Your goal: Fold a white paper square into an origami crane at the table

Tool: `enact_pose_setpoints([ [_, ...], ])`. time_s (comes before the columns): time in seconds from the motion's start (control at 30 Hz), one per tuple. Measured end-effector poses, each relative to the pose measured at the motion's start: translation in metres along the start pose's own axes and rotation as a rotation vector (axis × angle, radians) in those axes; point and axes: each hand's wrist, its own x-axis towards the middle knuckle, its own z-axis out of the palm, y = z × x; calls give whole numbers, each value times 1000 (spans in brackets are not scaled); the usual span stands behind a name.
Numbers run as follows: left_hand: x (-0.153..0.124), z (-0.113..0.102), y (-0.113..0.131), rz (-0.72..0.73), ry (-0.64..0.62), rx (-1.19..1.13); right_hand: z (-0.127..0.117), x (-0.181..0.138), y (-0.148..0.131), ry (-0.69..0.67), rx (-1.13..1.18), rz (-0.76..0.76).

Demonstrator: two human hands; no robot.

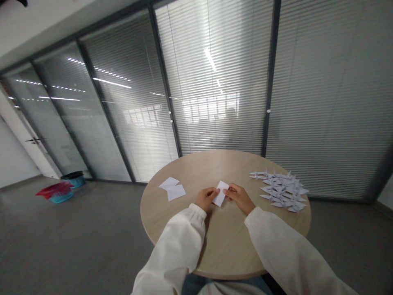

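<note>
Pinching a folded white paper [221, 193] at the middle of the round counter [227, 241], left hand [206, 198] and right hand [238, 197] are gripping opposite edges, keeping it taut, spare sheets [172, 188] lying left of it, finished cranes [282, 187] right.

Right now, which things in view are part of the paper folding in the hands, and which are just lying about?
Part of the folding:
- white paper piece, pinched between left hand and right hand
- spare white sheets on the round table
- pile of folded paper cranes

Lying about:
- blue baskets on the floor
- red item across one basket
</note>
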Motion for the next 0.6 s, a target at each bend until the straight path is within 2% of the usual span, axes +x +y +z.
enact_pose_setpoints([
  [0.1, 1, -1, 0, 16, 46, 42, -1, 0, 2, -47, -34, -9],
  [0.4, -1, -3, 0, 135, 180, 237, -3, -2, -3, -1, -177, -75],
  [0.6, -2, -4, 0, 193, 124, 302, -3, -1, -2, 41, -217, -75],
])
